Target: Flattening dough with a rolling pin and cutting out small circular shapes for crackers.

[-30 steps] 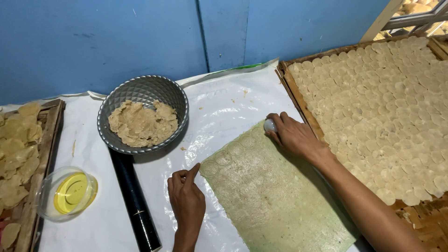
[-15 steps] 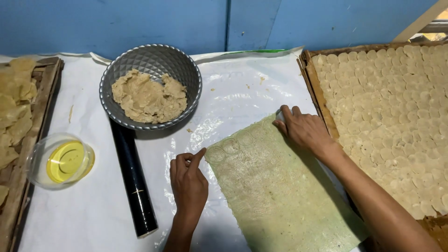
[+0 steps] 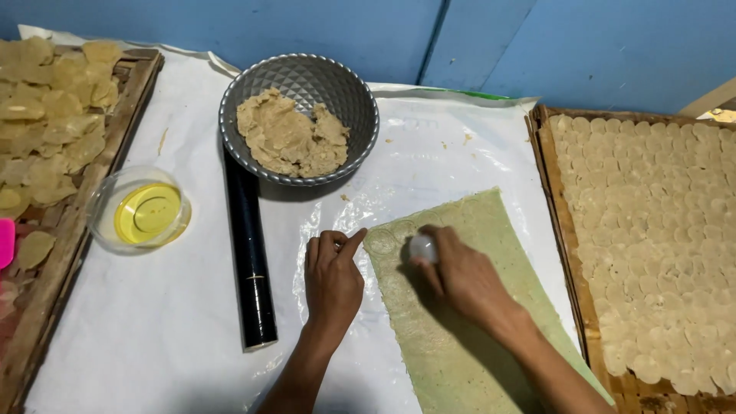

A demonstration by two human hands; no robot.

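A thin, soft sheet of greenish dough is spread on the white plastic-covered table toward its right edge; it looks limp and easily torn, best lifted by its edges. The right hand is closed around a small round white cutter pressed at the sheet's far left corner, while the left hand is loosely curled, forefinger touching the sheet's edge. Farther off, a black rolling pin and a dimpled metal bowl of crumbly dough are set.

Greenish dough sheet (rolled flat), small white cutter pressed on it
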